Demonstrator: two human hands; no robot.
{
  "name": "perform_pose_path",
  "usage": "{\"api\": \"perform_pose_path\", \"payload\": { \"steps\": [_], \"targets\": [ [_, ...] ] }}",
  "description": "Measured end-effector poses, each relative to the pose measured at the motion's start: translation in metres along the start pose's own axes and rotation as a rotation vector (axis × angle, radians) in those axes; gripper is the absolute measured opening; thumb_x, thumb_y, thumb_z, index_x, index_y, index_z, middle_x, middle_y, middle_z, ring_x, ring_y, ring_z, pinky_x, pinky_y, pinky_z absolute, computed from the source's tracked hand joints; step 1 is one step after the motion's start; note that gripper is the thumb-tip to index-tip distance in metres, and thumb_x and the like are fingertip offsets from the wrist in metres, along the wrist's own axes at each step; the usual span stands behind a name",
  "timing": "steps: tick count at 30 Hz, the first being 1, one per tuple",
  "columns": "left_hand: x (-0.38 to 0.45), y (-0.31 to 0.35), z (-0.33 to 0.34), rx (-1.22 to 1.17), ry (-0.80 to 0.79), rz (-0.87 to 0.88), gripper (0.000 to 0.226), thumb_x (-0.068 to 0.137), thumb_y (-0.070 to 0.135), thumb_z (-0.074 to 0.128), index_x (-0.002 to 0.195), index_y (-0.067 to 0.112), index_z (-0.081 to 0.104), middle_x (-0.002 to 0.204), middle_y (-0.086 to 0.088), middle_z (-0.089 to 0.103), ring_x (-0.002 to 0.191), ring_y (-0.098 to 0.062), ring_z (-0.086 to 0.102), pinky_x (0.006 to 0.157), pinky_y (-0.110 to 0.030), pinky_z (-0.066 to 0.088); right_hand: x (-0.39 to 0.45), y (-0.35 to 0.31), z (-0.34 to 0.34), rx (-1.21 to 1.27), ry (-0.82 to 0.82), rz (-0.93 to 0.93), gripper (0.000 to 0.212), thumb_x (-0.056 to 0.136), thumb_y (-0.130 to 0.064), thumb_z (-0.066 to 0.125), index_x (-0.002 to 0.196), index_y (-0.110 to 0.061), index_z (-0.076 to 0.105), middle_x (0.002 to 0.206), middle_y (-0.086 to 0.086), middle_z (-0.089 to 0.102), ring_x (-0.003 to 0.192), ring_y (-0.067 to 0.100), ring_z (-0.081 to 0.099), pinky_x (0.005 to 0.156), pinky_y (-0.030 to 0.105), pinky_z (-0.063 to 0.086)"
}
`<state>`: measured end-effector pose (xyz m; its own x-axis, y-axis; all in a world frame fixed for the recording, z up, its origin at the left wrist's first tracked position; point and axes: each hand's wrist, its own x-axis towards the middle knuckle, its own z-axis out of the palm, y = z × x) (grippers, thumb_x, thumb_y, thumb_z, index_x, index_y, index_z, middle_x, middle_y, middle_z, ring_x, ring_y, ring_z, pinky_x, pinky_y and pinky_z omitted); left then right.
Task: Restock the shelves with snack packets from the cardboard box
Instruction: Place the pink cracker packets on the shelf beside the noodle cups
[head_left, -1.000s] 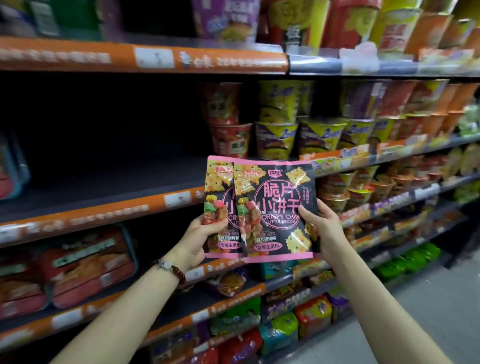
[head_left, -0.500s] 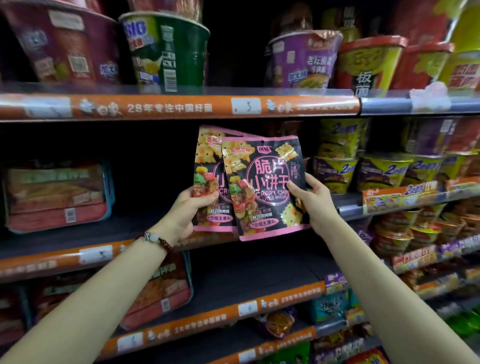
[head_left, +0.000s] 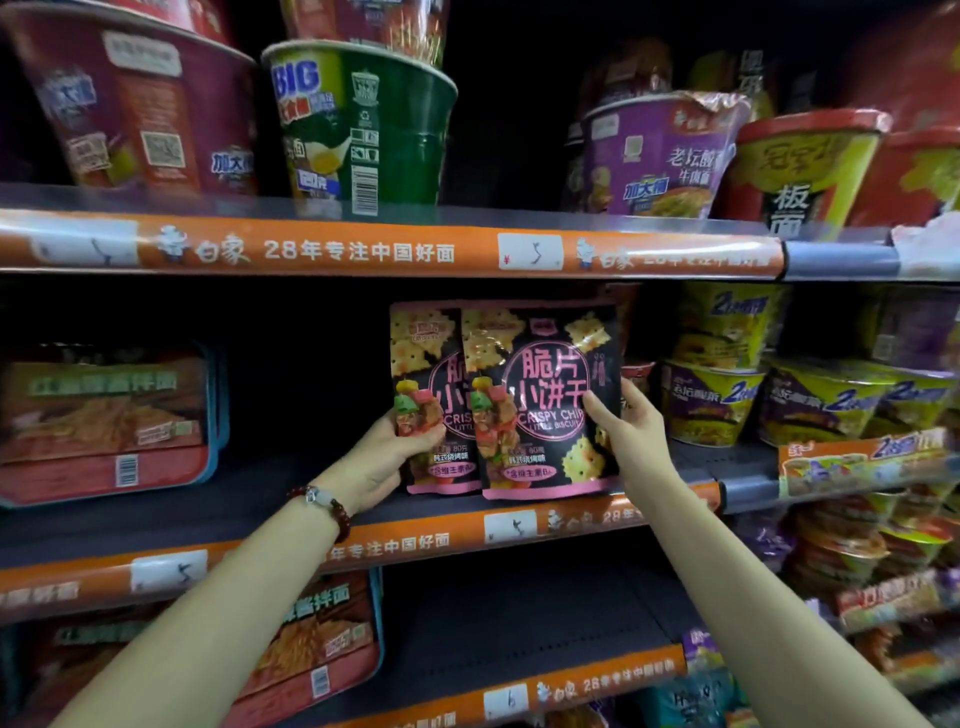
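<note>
Snack packets: two black-and-pink ones, front packet (head_left: 545, 400) overlapping rear packet (head_left: 423, 395), standing upright with bottom edges at the middle shelf (head_left: 519, 525) front lip. Left hand (head_left: 387, 457) is gripping the rear packet's lower left, thumb across its face. Right hand (head_left: 631, 431) is pinching the front packet's right edge. Yellow noodle cups (head_left: 711, 400) sitting just right of the right hand; red tray pack (head_left: 104, 421) well left of the left hand. Green cup (head_left: 358, 130) sitting on the shelf above both hands.

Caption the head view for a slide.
Both hands, left and right, stand two black biscuit packets upright on the middle shelf.
</note>
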<state>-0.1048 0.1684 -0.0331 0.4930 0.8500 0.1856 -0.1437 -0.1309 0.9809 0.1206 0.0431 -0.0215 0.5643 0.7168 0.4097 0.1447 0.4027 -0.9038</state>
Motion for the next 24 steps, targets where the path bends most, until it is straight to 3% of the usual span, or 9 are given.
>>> {"api": "perform_pose_path", "payload": {
  "steps": [3,5,9,18,21,24],
  "targets": [
    [0.007,0.003,-0.006,0.202,-0.004,0.057,0.042,0.079,0.004,0.072,0.117,0.012,0.055,0.11,-0.003,0.064,0.111,-0.021,0.058,0.104,-0.036,0.043,0.006,0.006,-0.006,0.027,-0.094,0.03,0.024,0.086,-0.021,0.069,0.104,-0.034,0.061,0.104,-0.007,0.073,0.099,0.011,0.069,0.085,0.031,0.054],
    [0.009,0.008,-0.01,0.398,-0.028,0.08,0.05,0.072,0.011,0.079,0.115,0.016,0.054,0.108,0.002,0.063,0.104,-0.014,0.06,0.099,-0.029,0.044,0.012,0.006,-0.012,-0.002,-0.247,0.069,0.042,0.076,-0.022,0.075,0.113,-0.033,0.057,0.11,-0.003,0.072,0.102,0.016,0.069,0.087,0.033,0.053],
    [0.01,0.007,-0.01,0.577,-0.039,0.062,0.06,0.064,0.018,0.085,0.116,0.017,0.054,0.103,0.008,0.063,0.097,-0.006,0.06,0.095,-0.026,0.045,0.022,0.006,-0.026,-0.052,-0.456,0.178,0.059,0.073,0.002,0.076,0.12,-0.025,0.052,0.112,0.006,0.072,0.102,0.021,0.07,0.083,0.031,0.056],
    [0.037,0.003,0.012,0.455,0.035,0.104,0.062,0.067,0.003,0.081,0.123,0.01,0.055,0.119,-0.007,0.064,0.113,-0.022,0.059,0.101,-0.042,0.046,0.025,0.018,-0.025,-0.084,-0.311,0.11,0.057,0.07,0.005,0.078,0.117,-0.019,0.055,0.103,0.008,0.074,0.094,0.022,0.072,0.08,0.038,0.059],
    [0.041,-0.004,0.017,0.472,0.06,0.088,0.059,0.071,0.006,0.08,0.125,0.01,0.056,0.118,-0.004,0.064,0.11,-0.018,0.059,0.1,-0.035,0.046,0.03,0.02,-0.028,-0.102,-0.197,0.082,0.056,0.067,0.005,0.081,0.11,-0.023,0.058,0.099,0.004,0.075,0.09,0.019,0.073,0.077,0.037,0.06],
    [0.041,-0.011,0.012,0.391,0.067,0.041,0.056,0.073,0.004,0.078,0.124,0.011,0.054,0.116,-0.005,0.064,0.106,-0.017,0.061,0.099,-0.033,0.047,0.034,0.023,-0.032,-0.133,-0.198,0.108,0.057,0.066,0.005,0.081,0.112,-0.02,0.057,0.099,0.004,0.074,0.091,0.02,0.073,0.08,0.038,0.059]
  ]
}}
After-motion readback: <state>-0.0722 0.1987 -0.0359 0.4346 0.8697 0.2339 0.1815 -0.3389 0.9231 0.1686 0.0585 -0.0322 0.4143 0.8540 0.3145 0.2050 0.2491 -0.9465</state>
